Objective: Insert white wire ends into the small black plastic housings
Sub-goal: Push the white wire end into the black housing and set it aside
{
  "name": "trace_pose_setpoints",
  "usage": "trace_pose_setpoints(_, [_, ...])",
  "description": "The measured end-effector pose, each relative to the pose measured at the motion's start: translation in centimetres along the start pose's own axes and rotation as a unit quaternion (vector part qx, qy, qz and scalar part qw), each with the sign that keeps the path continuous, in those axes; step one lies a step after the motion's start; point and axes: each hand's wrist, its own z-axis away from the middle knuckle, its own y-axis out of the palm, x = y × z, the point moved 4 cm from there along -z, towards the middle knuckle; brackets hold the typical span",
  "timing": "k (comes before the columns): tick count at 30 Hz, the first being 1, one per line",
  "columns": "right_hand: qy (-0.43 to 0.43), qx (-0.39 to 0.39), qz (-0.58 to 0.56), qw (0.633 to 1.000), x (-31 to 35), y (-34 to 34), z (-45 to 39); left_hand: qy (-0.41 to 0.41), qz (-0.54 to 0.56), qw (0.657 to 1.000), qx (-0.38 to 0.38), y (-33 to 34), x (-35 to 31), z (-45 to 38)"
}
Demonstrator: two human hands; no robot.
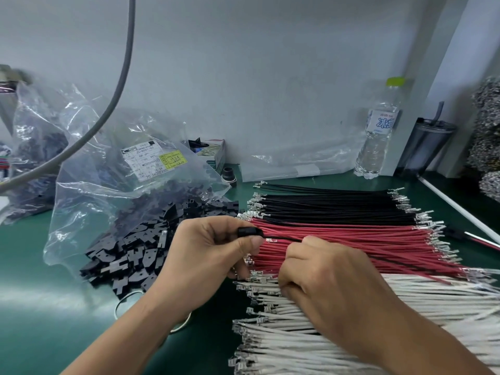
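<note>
Bright even light, glare on plastic bag (108,147), blurred left edge, wide-angle bending

A small black housing (250,231) is pinched between the thumb and fingers of the left hand (213,255), with a black wire (281,237) running from it to the curled right hand (322,277). Both hands are held above rows of black wires (338,207), red wires (365,239) and white wires (297,334) laid on the green table (40,307). A clear bag (121,169) spilling loose black housings (135,247) is seen at the left, and a water bottle (377,131) near the wall.
</note>
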Motion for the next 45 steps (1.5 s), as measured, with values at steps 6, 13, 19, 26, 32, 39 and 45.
trace_pose_setpoints(6, [0.106,-0.061,-0.218,0.968,-2.3,-0.4,0.2,-0.015,0.01,1.0,0.0,-0.3,-0.1,-0.2])
trace_pose_setpoints(13, [0.094,-0.209,-0.265,0.937,-2.9,-1.7,0.3,-0.013,0.046,0.999,0.017,-0.2,-0.7,-0.1])
trace_pose_setpoints(19, [0.084,-0.229,-0.233,0.941,-2.4,-1.5,0.3,-0.014,0.061,0.998,0.033,0.0,-1.0,0.1])
trace_pose_setpoints(26, [0.063,-0.241,-0.16,0.955,-1.5,-1.8,0.2,-0.017,0.059,0.997,0.042,0.1,-1.0,0.2])
trace_pose_setpoints(32, [0.052,-0.272,-0.015,0.961,-1.2,-2.6,0.4,-0.011,0.031,0.998,0.059,0.4,-1.7,0.5])
trace_pose_setpoints(39, [0.078,-0.228,-0.219,0.945,-1.5,-1.2,0.1,-0.027,0.034,0.996,0.072,0.0,-1.9,0.6])
trace_pose_setpoints(45, [0.027,-0.226,-0.127,0.965,-0.8,-1.0,-0.2,0.0,-0.041,0.994,0.102,0.2,-1.7,0.7])
